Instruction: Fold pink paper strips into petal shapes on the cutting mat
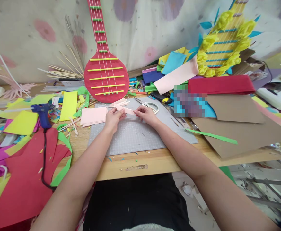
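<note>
A pale pink strip of paper (pixel 128 111) is stretched between my two hands above the grey cutting mat (pixel 130 141). My left hand (pixel 113 118) pinches one end between thumb and fingers. The other end is pinched by the fingertips of my right hand (pixel 145 115). Just beyond my left hand lie a few more pale pink pieces (pixel 117 103). To its left sits a stack of pale pink sheets (pixel 93 116). White-handled scissors (pixel 154 107) rest on the mat behind my right hand.
A red paper lute (pixel 106 77) stands at the back. On the left are a blue glue gun (pixel 44 115) and red paper (pixel 27 173). Brown cardboard (pixel 236 134), a green strip (pixel 212 136) and a yellow-flowered instrument (pixel 223 48) are on the right.
</note>
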`<state>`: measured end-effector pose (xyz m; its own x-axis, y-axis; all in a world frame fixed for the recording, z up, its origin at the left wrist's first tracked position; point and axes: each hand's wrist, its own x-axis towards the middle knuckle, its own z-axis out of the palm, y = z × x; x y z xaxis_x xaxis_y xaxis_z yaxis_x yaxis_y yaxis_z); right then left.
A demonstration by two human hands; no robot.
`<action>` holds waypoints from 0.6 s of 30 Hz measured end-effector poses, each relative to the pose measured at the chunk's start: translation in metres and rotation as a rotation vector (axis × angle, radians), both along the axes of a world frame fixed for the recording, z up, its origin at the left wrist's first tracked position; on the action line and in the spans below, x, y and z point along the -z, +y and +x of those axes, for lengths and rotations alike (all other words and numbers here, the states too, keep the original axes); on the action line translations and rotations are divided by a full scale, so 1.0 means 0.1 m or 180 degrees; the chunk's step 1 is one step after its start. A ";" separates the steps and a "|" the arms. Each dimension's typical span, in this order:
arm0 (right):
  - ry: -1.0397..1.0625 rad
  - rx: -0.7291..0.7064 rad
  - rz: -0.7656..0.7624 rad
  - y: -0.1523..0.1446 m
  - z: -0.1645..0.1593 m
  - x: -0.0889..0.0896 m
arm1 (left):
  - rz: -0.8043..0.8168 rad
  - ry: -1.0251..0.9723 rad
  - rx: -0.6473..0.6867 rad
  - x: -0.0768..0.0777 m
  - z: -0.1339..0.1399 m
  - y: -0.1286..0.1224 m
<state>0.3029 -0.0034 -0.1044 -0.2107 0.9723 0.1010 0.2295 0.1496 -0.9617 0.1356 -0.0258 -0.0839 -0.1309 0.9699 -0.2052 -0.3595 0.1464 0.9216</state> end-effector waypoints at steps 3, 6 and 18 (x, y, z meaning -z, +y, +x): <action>0.0062 0.0051 0.0254 -0.01 -0.02 0.00 | 0.0047 0.0106 -0.0048 0.02 0.06 -0.02; 0.0039 -0.0162 0.0151 -0.02 -0.07 0.00 | 0.0118 0.0148 -0.0025 0.05 0.10 -0.02; 0.0188 -0.0395 -0.0231 0.00 -0.08 0.02 | 0.0122 0.0220 0.0329 0.07 0.12 0.00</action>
